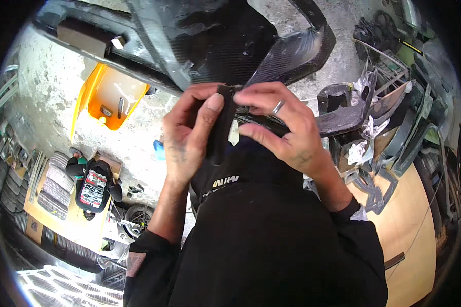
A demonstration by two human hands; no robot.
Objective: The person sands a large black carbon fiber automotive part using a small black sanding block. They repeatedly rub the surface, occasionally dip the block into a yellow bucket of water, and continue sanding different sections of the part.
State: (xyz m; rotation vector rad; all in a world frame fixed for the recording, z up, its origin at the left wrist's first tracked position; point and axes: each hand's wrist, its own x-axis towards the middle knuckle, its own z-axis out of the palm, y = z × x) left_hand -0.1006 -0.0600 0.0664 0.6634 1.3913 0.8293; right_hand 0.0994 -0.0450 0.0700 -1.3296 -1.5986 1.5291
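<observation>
Close to my chest, my left hand (187,130) is closed around a dark, flat strip (221,130), its thumb pressed on the upper end. My right hand (294,128) wears a ring and has its thumb and fingers apart. Its fingertips, slightly smeared by motion, are beside the strip's top; whether they touch it I cannot tell. A small pale piece (233,134) shows between the strip and my right thumb. Just beyond my hands lies a large glossy black panel (215,43) with a woven, carbon-fibre look. A dark brown block (82,37) rests on its left part.
An orange-yellow tub-like shell (93,110) with small items in it is on the floor at left. Another person (93,184) is at a wooden bench (77,230) at the lower left. Black moulded parts (346,115) and crumpled white material (358,153) crowd the right, above a wooden board (410,235).
</observation>
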